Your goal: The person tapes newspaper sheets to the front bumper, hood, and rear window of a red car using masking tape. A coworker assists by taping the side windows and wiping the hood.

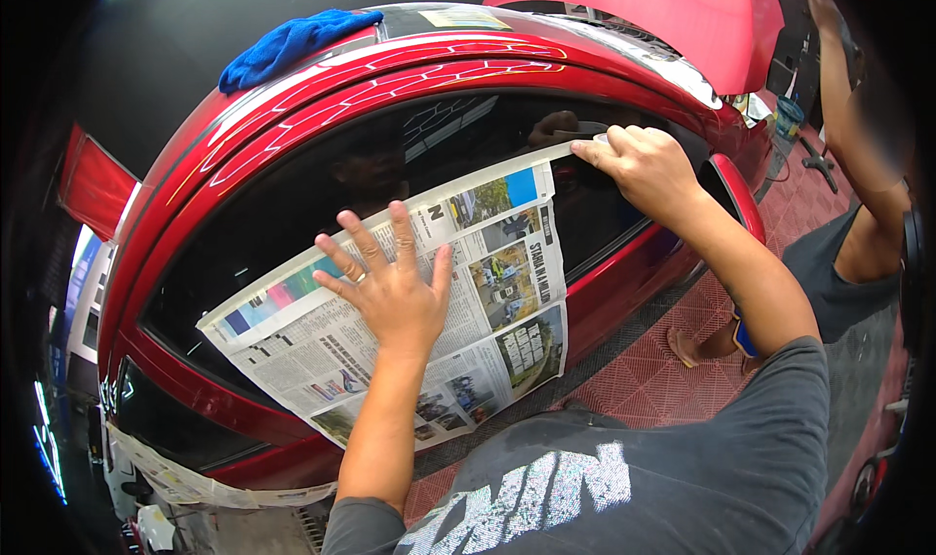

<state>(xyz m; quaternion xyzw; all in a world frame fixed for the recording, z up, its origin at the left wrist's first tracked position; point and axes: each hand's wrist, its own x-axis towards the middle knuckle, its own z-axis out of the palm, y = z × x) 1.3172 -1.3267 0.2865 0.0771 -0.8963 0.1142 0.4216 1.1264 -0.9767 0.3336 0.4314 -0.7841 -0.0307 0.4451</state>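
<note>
Your dark shirt [702, 438]: closest | left grip [395, 306]: fingers spread on newspaper [463, 311] | right grip [643, 170]: pinches pale strip [478, 181], slanting up right past its corner

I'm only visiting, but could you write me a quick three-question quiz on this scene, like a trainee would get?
1. Multiple choice: what is the left hand spread against? A) a door handle; B) the newspaper sheet; C) the windscreen.
2. True or false: a blue cloth lies on top of the red car.
3. Fill in: the ____ holds one end of the pale strip along the sheet's upper edge.

Key: 1: B. 2: True. 3: right hand.
</note>
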